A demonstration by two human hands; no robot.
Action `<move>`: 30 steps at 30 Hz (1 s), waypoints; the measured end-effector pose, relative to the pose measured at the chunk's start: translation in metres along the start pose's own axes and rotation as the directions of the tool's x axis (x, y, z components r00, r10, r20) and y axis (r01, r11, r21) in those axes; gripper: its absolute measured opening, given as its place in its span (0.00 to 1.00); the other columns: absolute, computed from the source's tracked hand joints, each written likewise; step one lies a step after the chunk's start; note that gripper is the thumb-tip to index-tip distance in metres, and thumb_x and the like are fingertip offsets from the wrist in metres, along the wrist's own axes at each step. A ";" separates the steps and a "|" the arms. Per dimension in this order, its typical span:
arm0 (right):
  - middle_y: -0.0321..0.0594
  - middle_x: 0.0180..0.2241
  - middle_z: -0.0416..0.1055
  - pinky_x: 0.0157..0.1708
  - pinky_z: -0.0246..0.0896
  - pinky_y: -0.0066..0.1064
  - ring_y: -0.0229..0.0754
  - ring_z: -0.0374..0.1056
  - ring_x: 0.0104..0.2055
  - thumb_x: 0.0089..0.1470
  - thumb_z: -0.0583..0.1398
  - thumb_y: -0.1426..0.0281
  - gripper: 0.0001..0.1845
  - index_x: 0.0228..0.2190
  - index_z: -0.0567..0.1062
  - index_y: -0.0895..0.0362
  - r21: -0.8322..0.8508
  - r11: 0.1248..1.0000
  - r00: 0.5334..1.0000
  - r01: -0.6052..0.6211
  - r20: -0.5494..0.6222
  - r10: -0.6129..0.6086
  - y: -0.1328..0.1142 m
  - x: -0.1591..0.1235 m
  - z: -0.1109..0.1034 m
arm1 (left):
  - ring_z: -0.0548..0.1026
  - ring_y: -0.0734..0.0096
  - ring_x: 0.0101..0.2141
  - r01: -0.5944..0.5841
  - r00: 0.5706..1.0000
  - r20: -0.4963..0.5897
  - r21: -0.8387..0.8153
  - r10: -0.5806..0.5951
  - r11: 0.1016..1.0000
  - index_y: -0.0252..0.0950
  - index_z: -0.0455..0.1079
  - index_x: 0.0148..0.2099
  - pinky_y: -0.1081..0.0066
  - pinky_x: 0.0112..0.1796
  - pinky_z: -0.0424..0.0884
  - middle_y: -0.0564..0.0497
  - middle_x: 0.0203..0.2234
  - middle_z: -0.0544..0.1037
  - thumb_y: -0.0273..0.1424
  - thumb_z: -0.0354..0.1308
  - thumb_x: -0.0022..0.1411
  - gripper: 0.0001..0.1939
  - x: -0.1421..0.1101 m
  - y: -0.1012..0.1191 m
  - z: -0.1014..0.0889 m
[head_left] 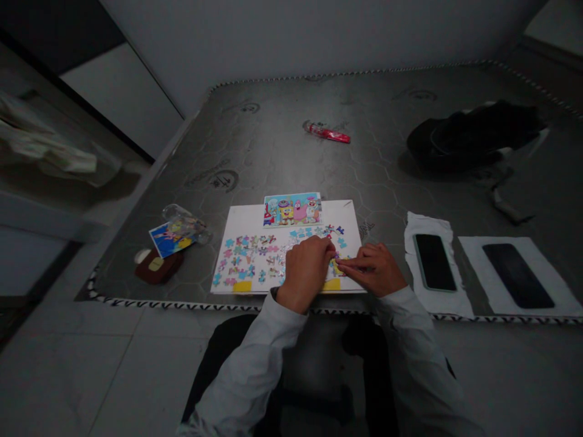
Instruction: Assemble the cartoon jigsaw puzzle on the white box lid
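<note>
Many small jigsaw puzzle pieces [249,250] lie loose on a white board [246,217]. At the board's right side my left hand [306,270] is closed in a pinch, its fingertips on a small puzzle piece. Close beside it, my right hand [377,267] has thumb and forefinger together at a few yellowish pieces [339,267]; the fingers partly hide what they grip. A cartoon reference picture [292,211] rests on the board's far edge. Two yellow patches [242,286] mark the near edge, one partly behind my left hand.
Left of the board lie a cartoon card [170,241], a clear plastic wrapper [190,226] and a brown case [158,267]. Two phones [435,262] rest on white cloths at right. A red packet [328,132] and a black bag-like object [469,138] lie farther back.
</note>
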State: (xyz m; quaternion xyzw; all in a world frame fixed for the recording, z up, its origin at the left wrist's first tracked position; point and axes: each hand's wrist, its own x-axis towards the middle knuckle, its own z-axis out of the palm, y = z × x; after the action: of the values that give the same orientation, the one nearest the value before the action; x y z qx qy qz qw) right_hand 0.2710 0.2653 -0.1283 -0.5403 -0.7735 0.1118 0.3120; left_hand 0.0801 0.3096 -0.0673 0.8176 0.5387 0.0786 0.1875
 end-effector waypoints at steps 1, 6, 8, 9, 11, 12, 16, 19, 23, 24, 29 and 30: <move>0.33 0.20 0.67 0.35 0.45 0.35 0.36 0.63 0.28 0.58 0.64 0.57 0.10 0.36 0.85 0.45 0.001 1.000 1.000 0.000 -0.001 0.000 0.000 0.000 0.000 | 0.77 0.65 0.38 -0.002 1.000 0.002 -0.002 0.002 1.000 0.44 0.76 0.42 0.68 0.38 0.68 0.52 0.39 0.80 0.38 0.58 0.67 0.07 0.000 0.000 0.000; 0.33 0.20 0.68 0.35 0.46 0.36 0.36 0.64 0.28 0.57 0.65 0.57 0.09 0.36 0.85 0.45 0.005 1.000 1.000 -0.006 0.007 0.006 0.000 0.000 0.000 | 0.77 0.65 0.39 0.015 1.000 -0.014 0.010 -0.015 1.000 0.45 0.77 0.43 0.68 0.37 0.67 0.52 0.40 0.80 0.37 0.56 0.68 0.08 0.000 -0.001 -0.003; 0.33 0.20 0.68 0.35 0.46 0.36 0.36 0.64 0.28 0.58 0.65 0.58 0.09 0.37 0.84 0.44 0.009 1.000 1.000 -0.008 0.012 0.008 0.000 0.000 0.000 | 0.77 0.64 0.39 0.025 0.999 -0.039 0.024 -0.024 0.999 0.44 0.77 0.44 0.68 0.36 0.67 0.52 0.40 0.79 0.36 0.55 0.69 0.09 0.001 -0.003 -0.005; 0.33 0.21 0.69 0.35 0.47 0.36 0.36 0.64 0.28 0.58 0.65 0.57 0.09 0.37 0.84 0.44 0.010 1.000 1.000 -0.010 0.012 0.010 0.000 0.000 0.000 | 0.77 0.64 0.39 0.028 0.998 -0.049 0.028 -0.027 0.999 0.44 0.77 0.44 0.68 0.36 0.67 0.52 0.41 0.79 0.36 0.55 0.69 0.09 0.001 -0.004 -0.006; 0.33 0.21 0.69 0.35 0.47 0.36 0.36 0.64 0.28 0.58 0.64 0.57 0.09 0.37 0.84 0.44 0.012 1.000 1.000 -0.010 0.012 0.010 0.000 -0.001 0.000 | 0.77 0.64 0.40 0.032 0.998 -0.058 0.032 -0.030 0.999 0.44 0.77 0.45 0.68 0.37 0.67 0.52 0.41 0.79 0.35 0.55 0.69 0.09 0.001 -0.006 -0.008; 0.33 0.21 0.69 0.35 0.47 0.36 0.36 0.64 0.28 0.58 0.64 0.57 0.09 0.37 0.84 0.44 0.011 1.000 1.000 -0.008 0.011 0.008 0.001 -0.001 0.000 | 0.77 0.64 0.40 0.033 0.998 -0.054 0.031 -0.031 0.999 0.44 0.77 0.45 0.68 0.37 0.67 0.52 0.41 0.79 0.35 0.56 0.69 0.09 0.001 -0.006 -0.008; 0.34 0.21 0.70 0.35 0.46 0.36 0.36 0.64 0.28 0.58 0.64 0.57 0.10 0.37 0.85 0.45 0.012 1.000 1.000 0.006 -0.004 -0.006 0.001 0.000 0.001 | 0.77 0.65 0.40 0.027 1.000 -0.015 0.023 -0.027 0.999 0.44 0.77 0.44 0.68 0.38 0.67 0.52 0.42 0.79 0.36 0.56 0.68 0.08 -0.001 -0.003 -0.009; 0.33 0.20 0.68 0.34 0.46 0.35 0.36 0.63 0.28 0.58 0.64 0.56 0.11 0.35 0.85 0.45 0.006 1.000 1.000 0.013 -0.017 -0.013 0.001 0.000 0.001 | 0.77 0.65 0.40 0.024 1.000 0.012 -0.001 -0.024 1.000 0.44 0.77 0.43 0.68 0.38 0.67 0.52 0.41 0.79 0.38 0.59 0.66 0.08 -0.001 0.001 -0.007; 0.33 0.20 0.68 0.34 0.46 0.35 0.36 0.63 0.28 0.59 0.63 0.56 0.11 0.36 0.85 0.45 0.006 1.000 1.000 0.014 -0.017 -0.014 0.000 0.000 0.001 | 0.77 0.65 0.39 0.033 0.999 0.024 -0.037 -0.032 0.999 0.42 0.77 0.41 0.68 0.38 0.68 0.51 0.39 0.79 0.37 0.62 0.64 0.07 0.001 0.001 -0.003; 0.33 0.21 0.68 0.34 0.46 0.35 0.36 0.63 0.28 0.58 0.64 0.56 0.11 0.36 0.85 0.45 0.006 1.000 1.000 0.014 -0.018 -0.014 0.000 0.000 0.001 | 0.77 0.65 0.39 0.038 0.999 0.024 -0.048 -0.037 0.998 0.42 0.76 0.41 0.68 0.38 0.68 0.52 0.39 0.79 0.37 0.62 0.64 0.06 0.002 0.001 -0.002; 0.33 0.20 0.67 0.34 0.45 0.35 0.36 0.63 0.27 0.58 0.64 0.57 0.10 0.35 0.85 0.46 0.004 1.000 1.000 0.019 -0.021 -0.019 0.000 0.000 0.001 | 0.76 0.66 0.38 0.030 0.999 0.043 -0.086 -0.026 0.996 0.41 0.75 0.40 0.68 0.38 0.68 0.52 0.37 0.80 0.34 0.62 0.64 0.04 0.003 0.000 0.001; 0.33 0.20 0.67 0.34 0.45 0.35 0.36 0.63 0.27 0.58 0.64 0.57 0.10 0.35 0.85 0.46 0.006 1.000 1.000 0.021 -0.022 -0.020 0.000 0.000 0.000 | 0.77 0.66 0.39 0.028 0.999 0.038 -0.089 -0.024 0.996 0.41 0.75 0.41 0.69 0.38 0.68 0.53 0.37 0.80 0.34 0.62 0.64 0.04 0.003 -0.001 0.001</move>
State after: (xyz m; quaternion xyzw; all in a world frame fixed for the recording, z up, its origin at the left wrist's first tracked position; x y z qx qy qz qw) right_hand 0.2705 0.2655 -0.1285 -0.5325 -0.7752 0.1052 0.3232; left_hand 0.0811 0.3125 -0.0685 0.8026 0.5417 0.0853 0.2348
